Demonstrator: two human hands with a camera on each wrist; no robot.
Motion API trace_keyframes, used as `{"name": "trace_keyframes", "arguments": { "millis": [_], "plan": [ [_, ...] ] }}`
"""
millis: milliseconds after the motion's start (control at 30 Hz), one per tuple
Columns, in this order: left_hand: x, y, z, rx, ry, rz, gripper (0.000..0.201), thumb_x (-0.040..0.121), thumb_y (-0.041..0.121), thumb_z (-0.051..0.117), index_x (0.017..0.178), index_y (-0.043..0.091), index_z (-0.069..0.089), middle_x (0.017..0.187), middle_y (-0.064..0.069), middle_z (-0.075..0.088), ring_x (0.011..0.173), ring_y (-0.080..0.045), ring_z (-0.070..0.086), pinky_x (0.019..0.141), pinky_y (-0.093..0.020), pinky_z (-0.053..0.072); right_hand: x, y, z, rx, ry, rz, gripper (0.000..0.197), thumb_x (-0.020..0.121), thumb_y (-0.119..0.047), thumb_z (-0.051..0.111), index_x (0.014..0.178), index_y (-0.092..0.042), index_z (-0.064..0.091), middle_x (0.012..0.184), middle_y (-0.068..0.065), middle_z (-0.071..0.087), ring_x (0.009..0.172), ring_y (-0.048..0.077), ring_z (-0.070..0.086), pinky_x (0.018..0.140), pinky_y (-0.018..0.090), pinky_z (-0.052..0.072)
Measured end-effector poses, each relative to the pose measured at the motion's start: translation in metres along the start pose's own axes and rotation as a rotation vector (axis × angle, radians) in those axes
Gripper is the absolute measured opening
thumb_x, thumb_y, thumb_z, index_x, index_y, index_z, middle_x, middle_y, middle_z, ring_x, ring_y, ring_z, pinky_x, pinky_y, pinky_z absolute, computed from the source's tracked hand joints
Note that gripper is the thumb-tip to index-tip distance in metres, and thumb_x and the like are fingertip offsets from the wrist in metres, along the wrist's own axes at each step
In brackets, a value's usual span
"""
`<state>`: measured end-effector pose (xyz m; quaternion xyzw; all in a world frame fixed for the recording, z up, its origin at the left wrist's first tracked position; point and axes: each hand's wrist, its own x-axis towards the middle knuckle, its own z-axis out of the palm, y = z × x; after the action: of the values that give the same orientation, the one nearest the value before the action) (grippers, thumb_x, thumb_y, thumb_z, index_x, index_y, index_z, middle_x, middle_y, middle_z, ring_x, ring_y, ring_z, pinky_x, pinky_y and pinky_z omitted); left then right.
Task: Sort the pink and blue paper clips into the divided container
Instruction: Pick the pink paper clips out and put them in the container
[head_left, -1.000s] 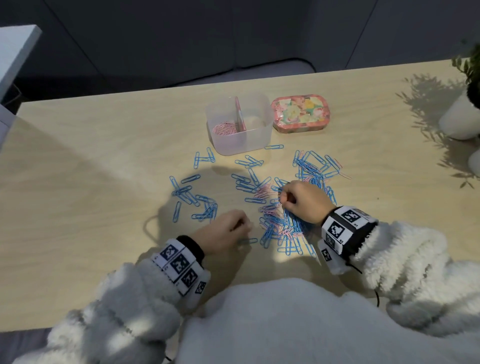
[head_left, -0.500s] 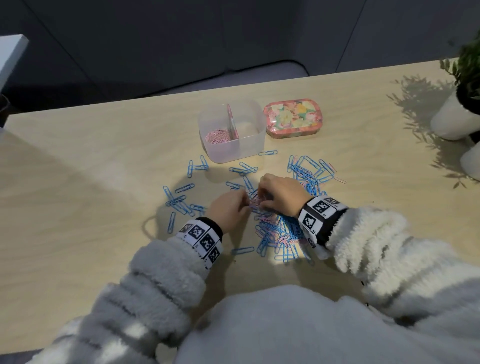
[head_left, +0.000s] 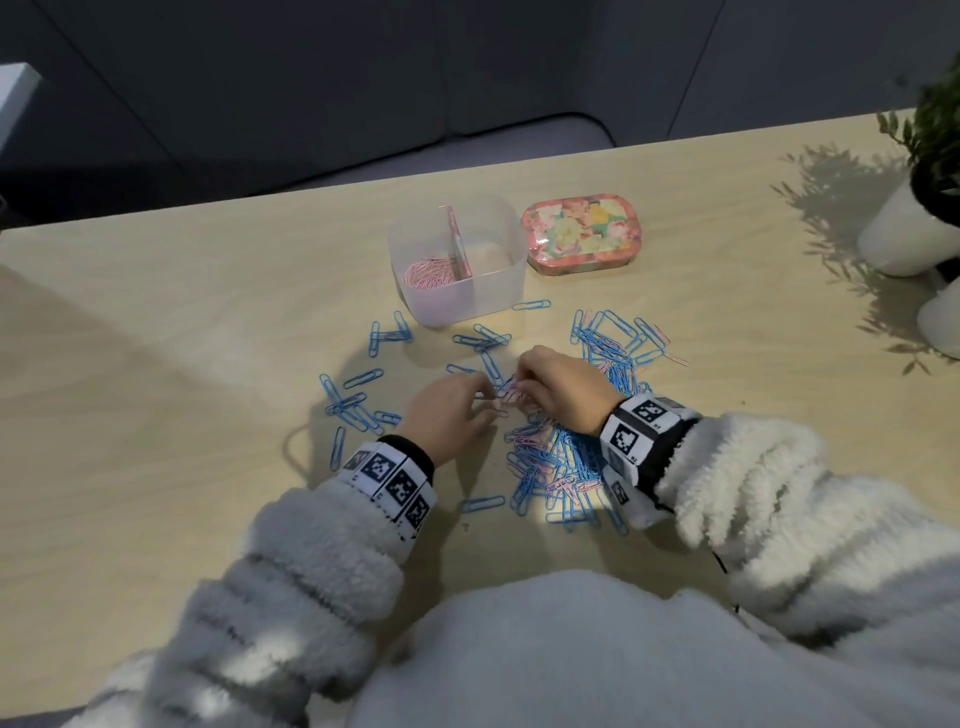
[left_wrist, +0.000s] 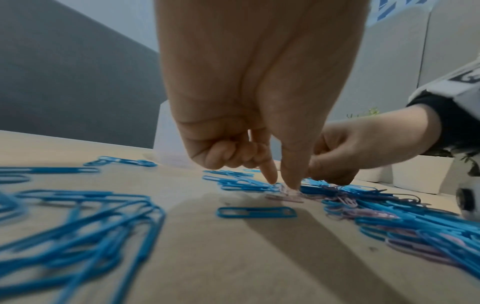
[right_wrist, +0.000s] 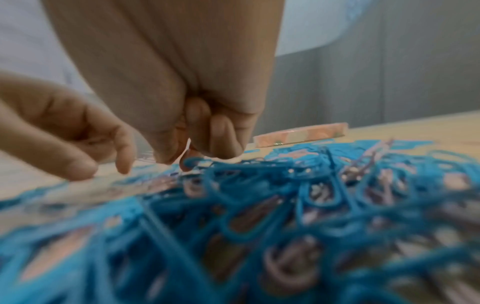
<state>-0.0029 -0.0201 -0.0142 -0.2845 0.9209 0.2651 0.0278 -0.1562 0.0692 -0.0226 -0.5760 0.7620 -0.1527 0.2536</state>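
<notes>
A clear divided container (head_left: 498, 291) stands at the table's middle back, with pink paper clips (head_left: 427, 274) in its left compartment. Blue paper clips (head_left: 605, 338) lie scattered in front of it, and a mixed pink and blue pile (head_left: 558, 467) lies near me. My left hand (head_left: 485, 397) and right hand (head_left: 522, 376) meet at the pile's far left edge. In the left wrist view, the thumb and forefinger of my left hand (left_wrist: 283, 184) point down and pinch pink clips (left_wrist: 285, 197) on the table. My right hand (right_wrist: 187, 162) has curled fingers pinching into the pile, seemingly on a pink clip.
A floral pink tin (head_left: 579, 234) sits right of the container. White plant pots (head_left: 901, 244) stand at the right edge of the table. A single blue clip (head_left: 483, 503) lies near my left wrist. The wooden table (head_left: 156, 389) is bare on its left.
My left hand moved up and right from the pile's near left to meet my right hand. The right hand shifted a little left and forward. Both have kept working the same spot since.
</notes>
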Motion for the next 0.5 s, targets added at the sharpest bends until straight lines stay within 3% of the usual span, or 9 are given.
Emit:
{"name": "trace_keyframes", "arguments": {
  "millis": [133,233,267,433,500],
  "plan": [
    [0.011,0.007,0.006,0.037,0.001,0.037,0.019,0.088,0.025,0.053,0.104,0.015,0.055,0.104,-0.009,0.061,0.098,-0.027,0.056,0.078,-0.036,0.041,-0.004,0.016,-0.019,0.510,0.118,0.149,0.009,0.085,-0.013,0.062,0.081,-0.006,0.064,0.081,0.013,0.070,0.067,0.020,0.055,0.067,0.034,0.049],
    [0.016,0.010,0.007,0.035,0.013,0.058,0.019,0.087,0.025,0.054,0.103,0.015,0.056,0.103,-0.008,0.060,0.097,-0.026,0.056,0.077,-0.036,0.042,-0.013,0.022,-0.033,0.886,0.135,0.255,0.007,0.086,-0.004,0.061,0.080,-0.003,0.064,0.054,-0.006,0.068,0.037,0.010,0.041,0.037,0.016,0.037],
    [0.018,0.010,0.007,0.043,-0.012,0.067,0.019,0.086,0.024,0.056,0.103,0.015,0.057,0.103,-0.008,0.060,0.097,-0.026,0.056,0.077,-0.035,0.041,-0.015,0.024,-0.036,0.999,0.145,0.278,0.008,0.086,-0.002,0.060,0.078,-0.005,0.062,0.053,-0.007,0.068,0.031,0.007,0.037,0.034,0.013,0.033],
    [0.016,-0.001,0.005,0.025,-0.101,0.101,0.011,0.083,0.017,0.060,0.093,0.013,0.062,0.099,-0.007,0.060,0.095,-0.024,0.057,0.079,-0.034,0.042,-0.013,0.024,-0.029,1.330,0.072,0.416,0.022,0.091,0.005,0.044,0.095,-0.008,0.061,0.061,0.001,0.065,0.032,0.004,0.035,0.034,0.013,0.032],
    [0.012,-0.006,0.006,0.026,-0.122,0.112,0.008,0.083,0.012,0.057,0.089,0.010,0.062,0.097,-0.008,0.059,0.093,-0.025,0.056,0.078,-0.035,0.042,-0.010,0.020,-0.027,1.404,0.060,0.481,0.031,0.089,0.005,0.031,0.086,-0.006,0.060,0.061,0.004,0.054,0.035,0.007,0.041,0.036,0.015,0.034]
  ]
}}
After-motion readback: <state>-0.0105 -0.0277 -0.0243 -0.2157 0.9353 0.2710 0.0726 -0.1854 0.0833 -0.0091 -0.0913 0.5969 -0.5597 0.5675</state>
